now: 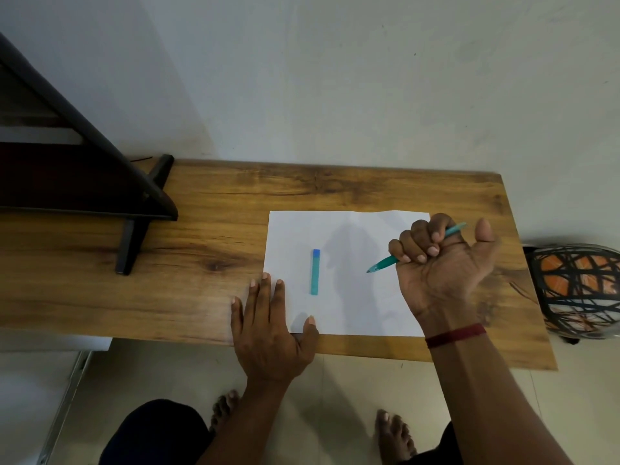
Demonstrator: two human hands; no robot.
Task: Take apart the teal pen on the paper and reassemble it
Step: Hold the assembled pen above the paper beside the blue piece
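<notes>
Right hand [439,263] fisted round teal pen [385,263], tip down over the paper [352,229], thumb free; cap [315,272] lies apart on the sheet, so it's uncapped; left hand [268,327] flat, fingers spread, holding nothing, likely pinning the paper's corner

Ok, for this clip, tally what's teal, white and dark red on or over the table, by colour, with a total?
Teal: 2, the pen body gripped in the right hand, and the pen cap lying on the paper.
White: 1, the paper, its near left corner under the left hand.
Dark red: 1, the wrist band.
Total: 4
</notes>
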